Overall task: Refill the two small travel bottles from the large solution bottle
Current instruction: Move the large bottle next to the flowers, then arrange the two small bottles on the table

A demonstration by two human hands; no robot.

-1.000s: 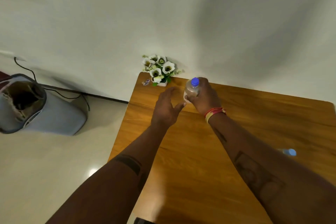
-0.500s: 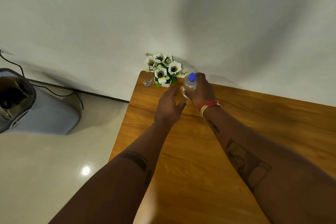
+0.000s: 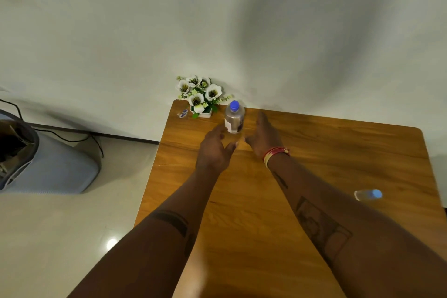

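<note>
Bottle (image 3: 234, 117) upright between open fingers (image 3: 262, 120)

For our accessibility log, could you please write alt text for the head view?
Two open hands, left hand and right hand, flank an upright blue-capped bottle on a wooden table, near a flower pot.

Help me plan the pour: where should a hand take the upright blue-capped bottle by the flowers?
Take the bottle around its labelled middle, coming from the right, where the right hand is open beside it. It stands upright, flowers crowd its left, and the cap stays free.
</note>
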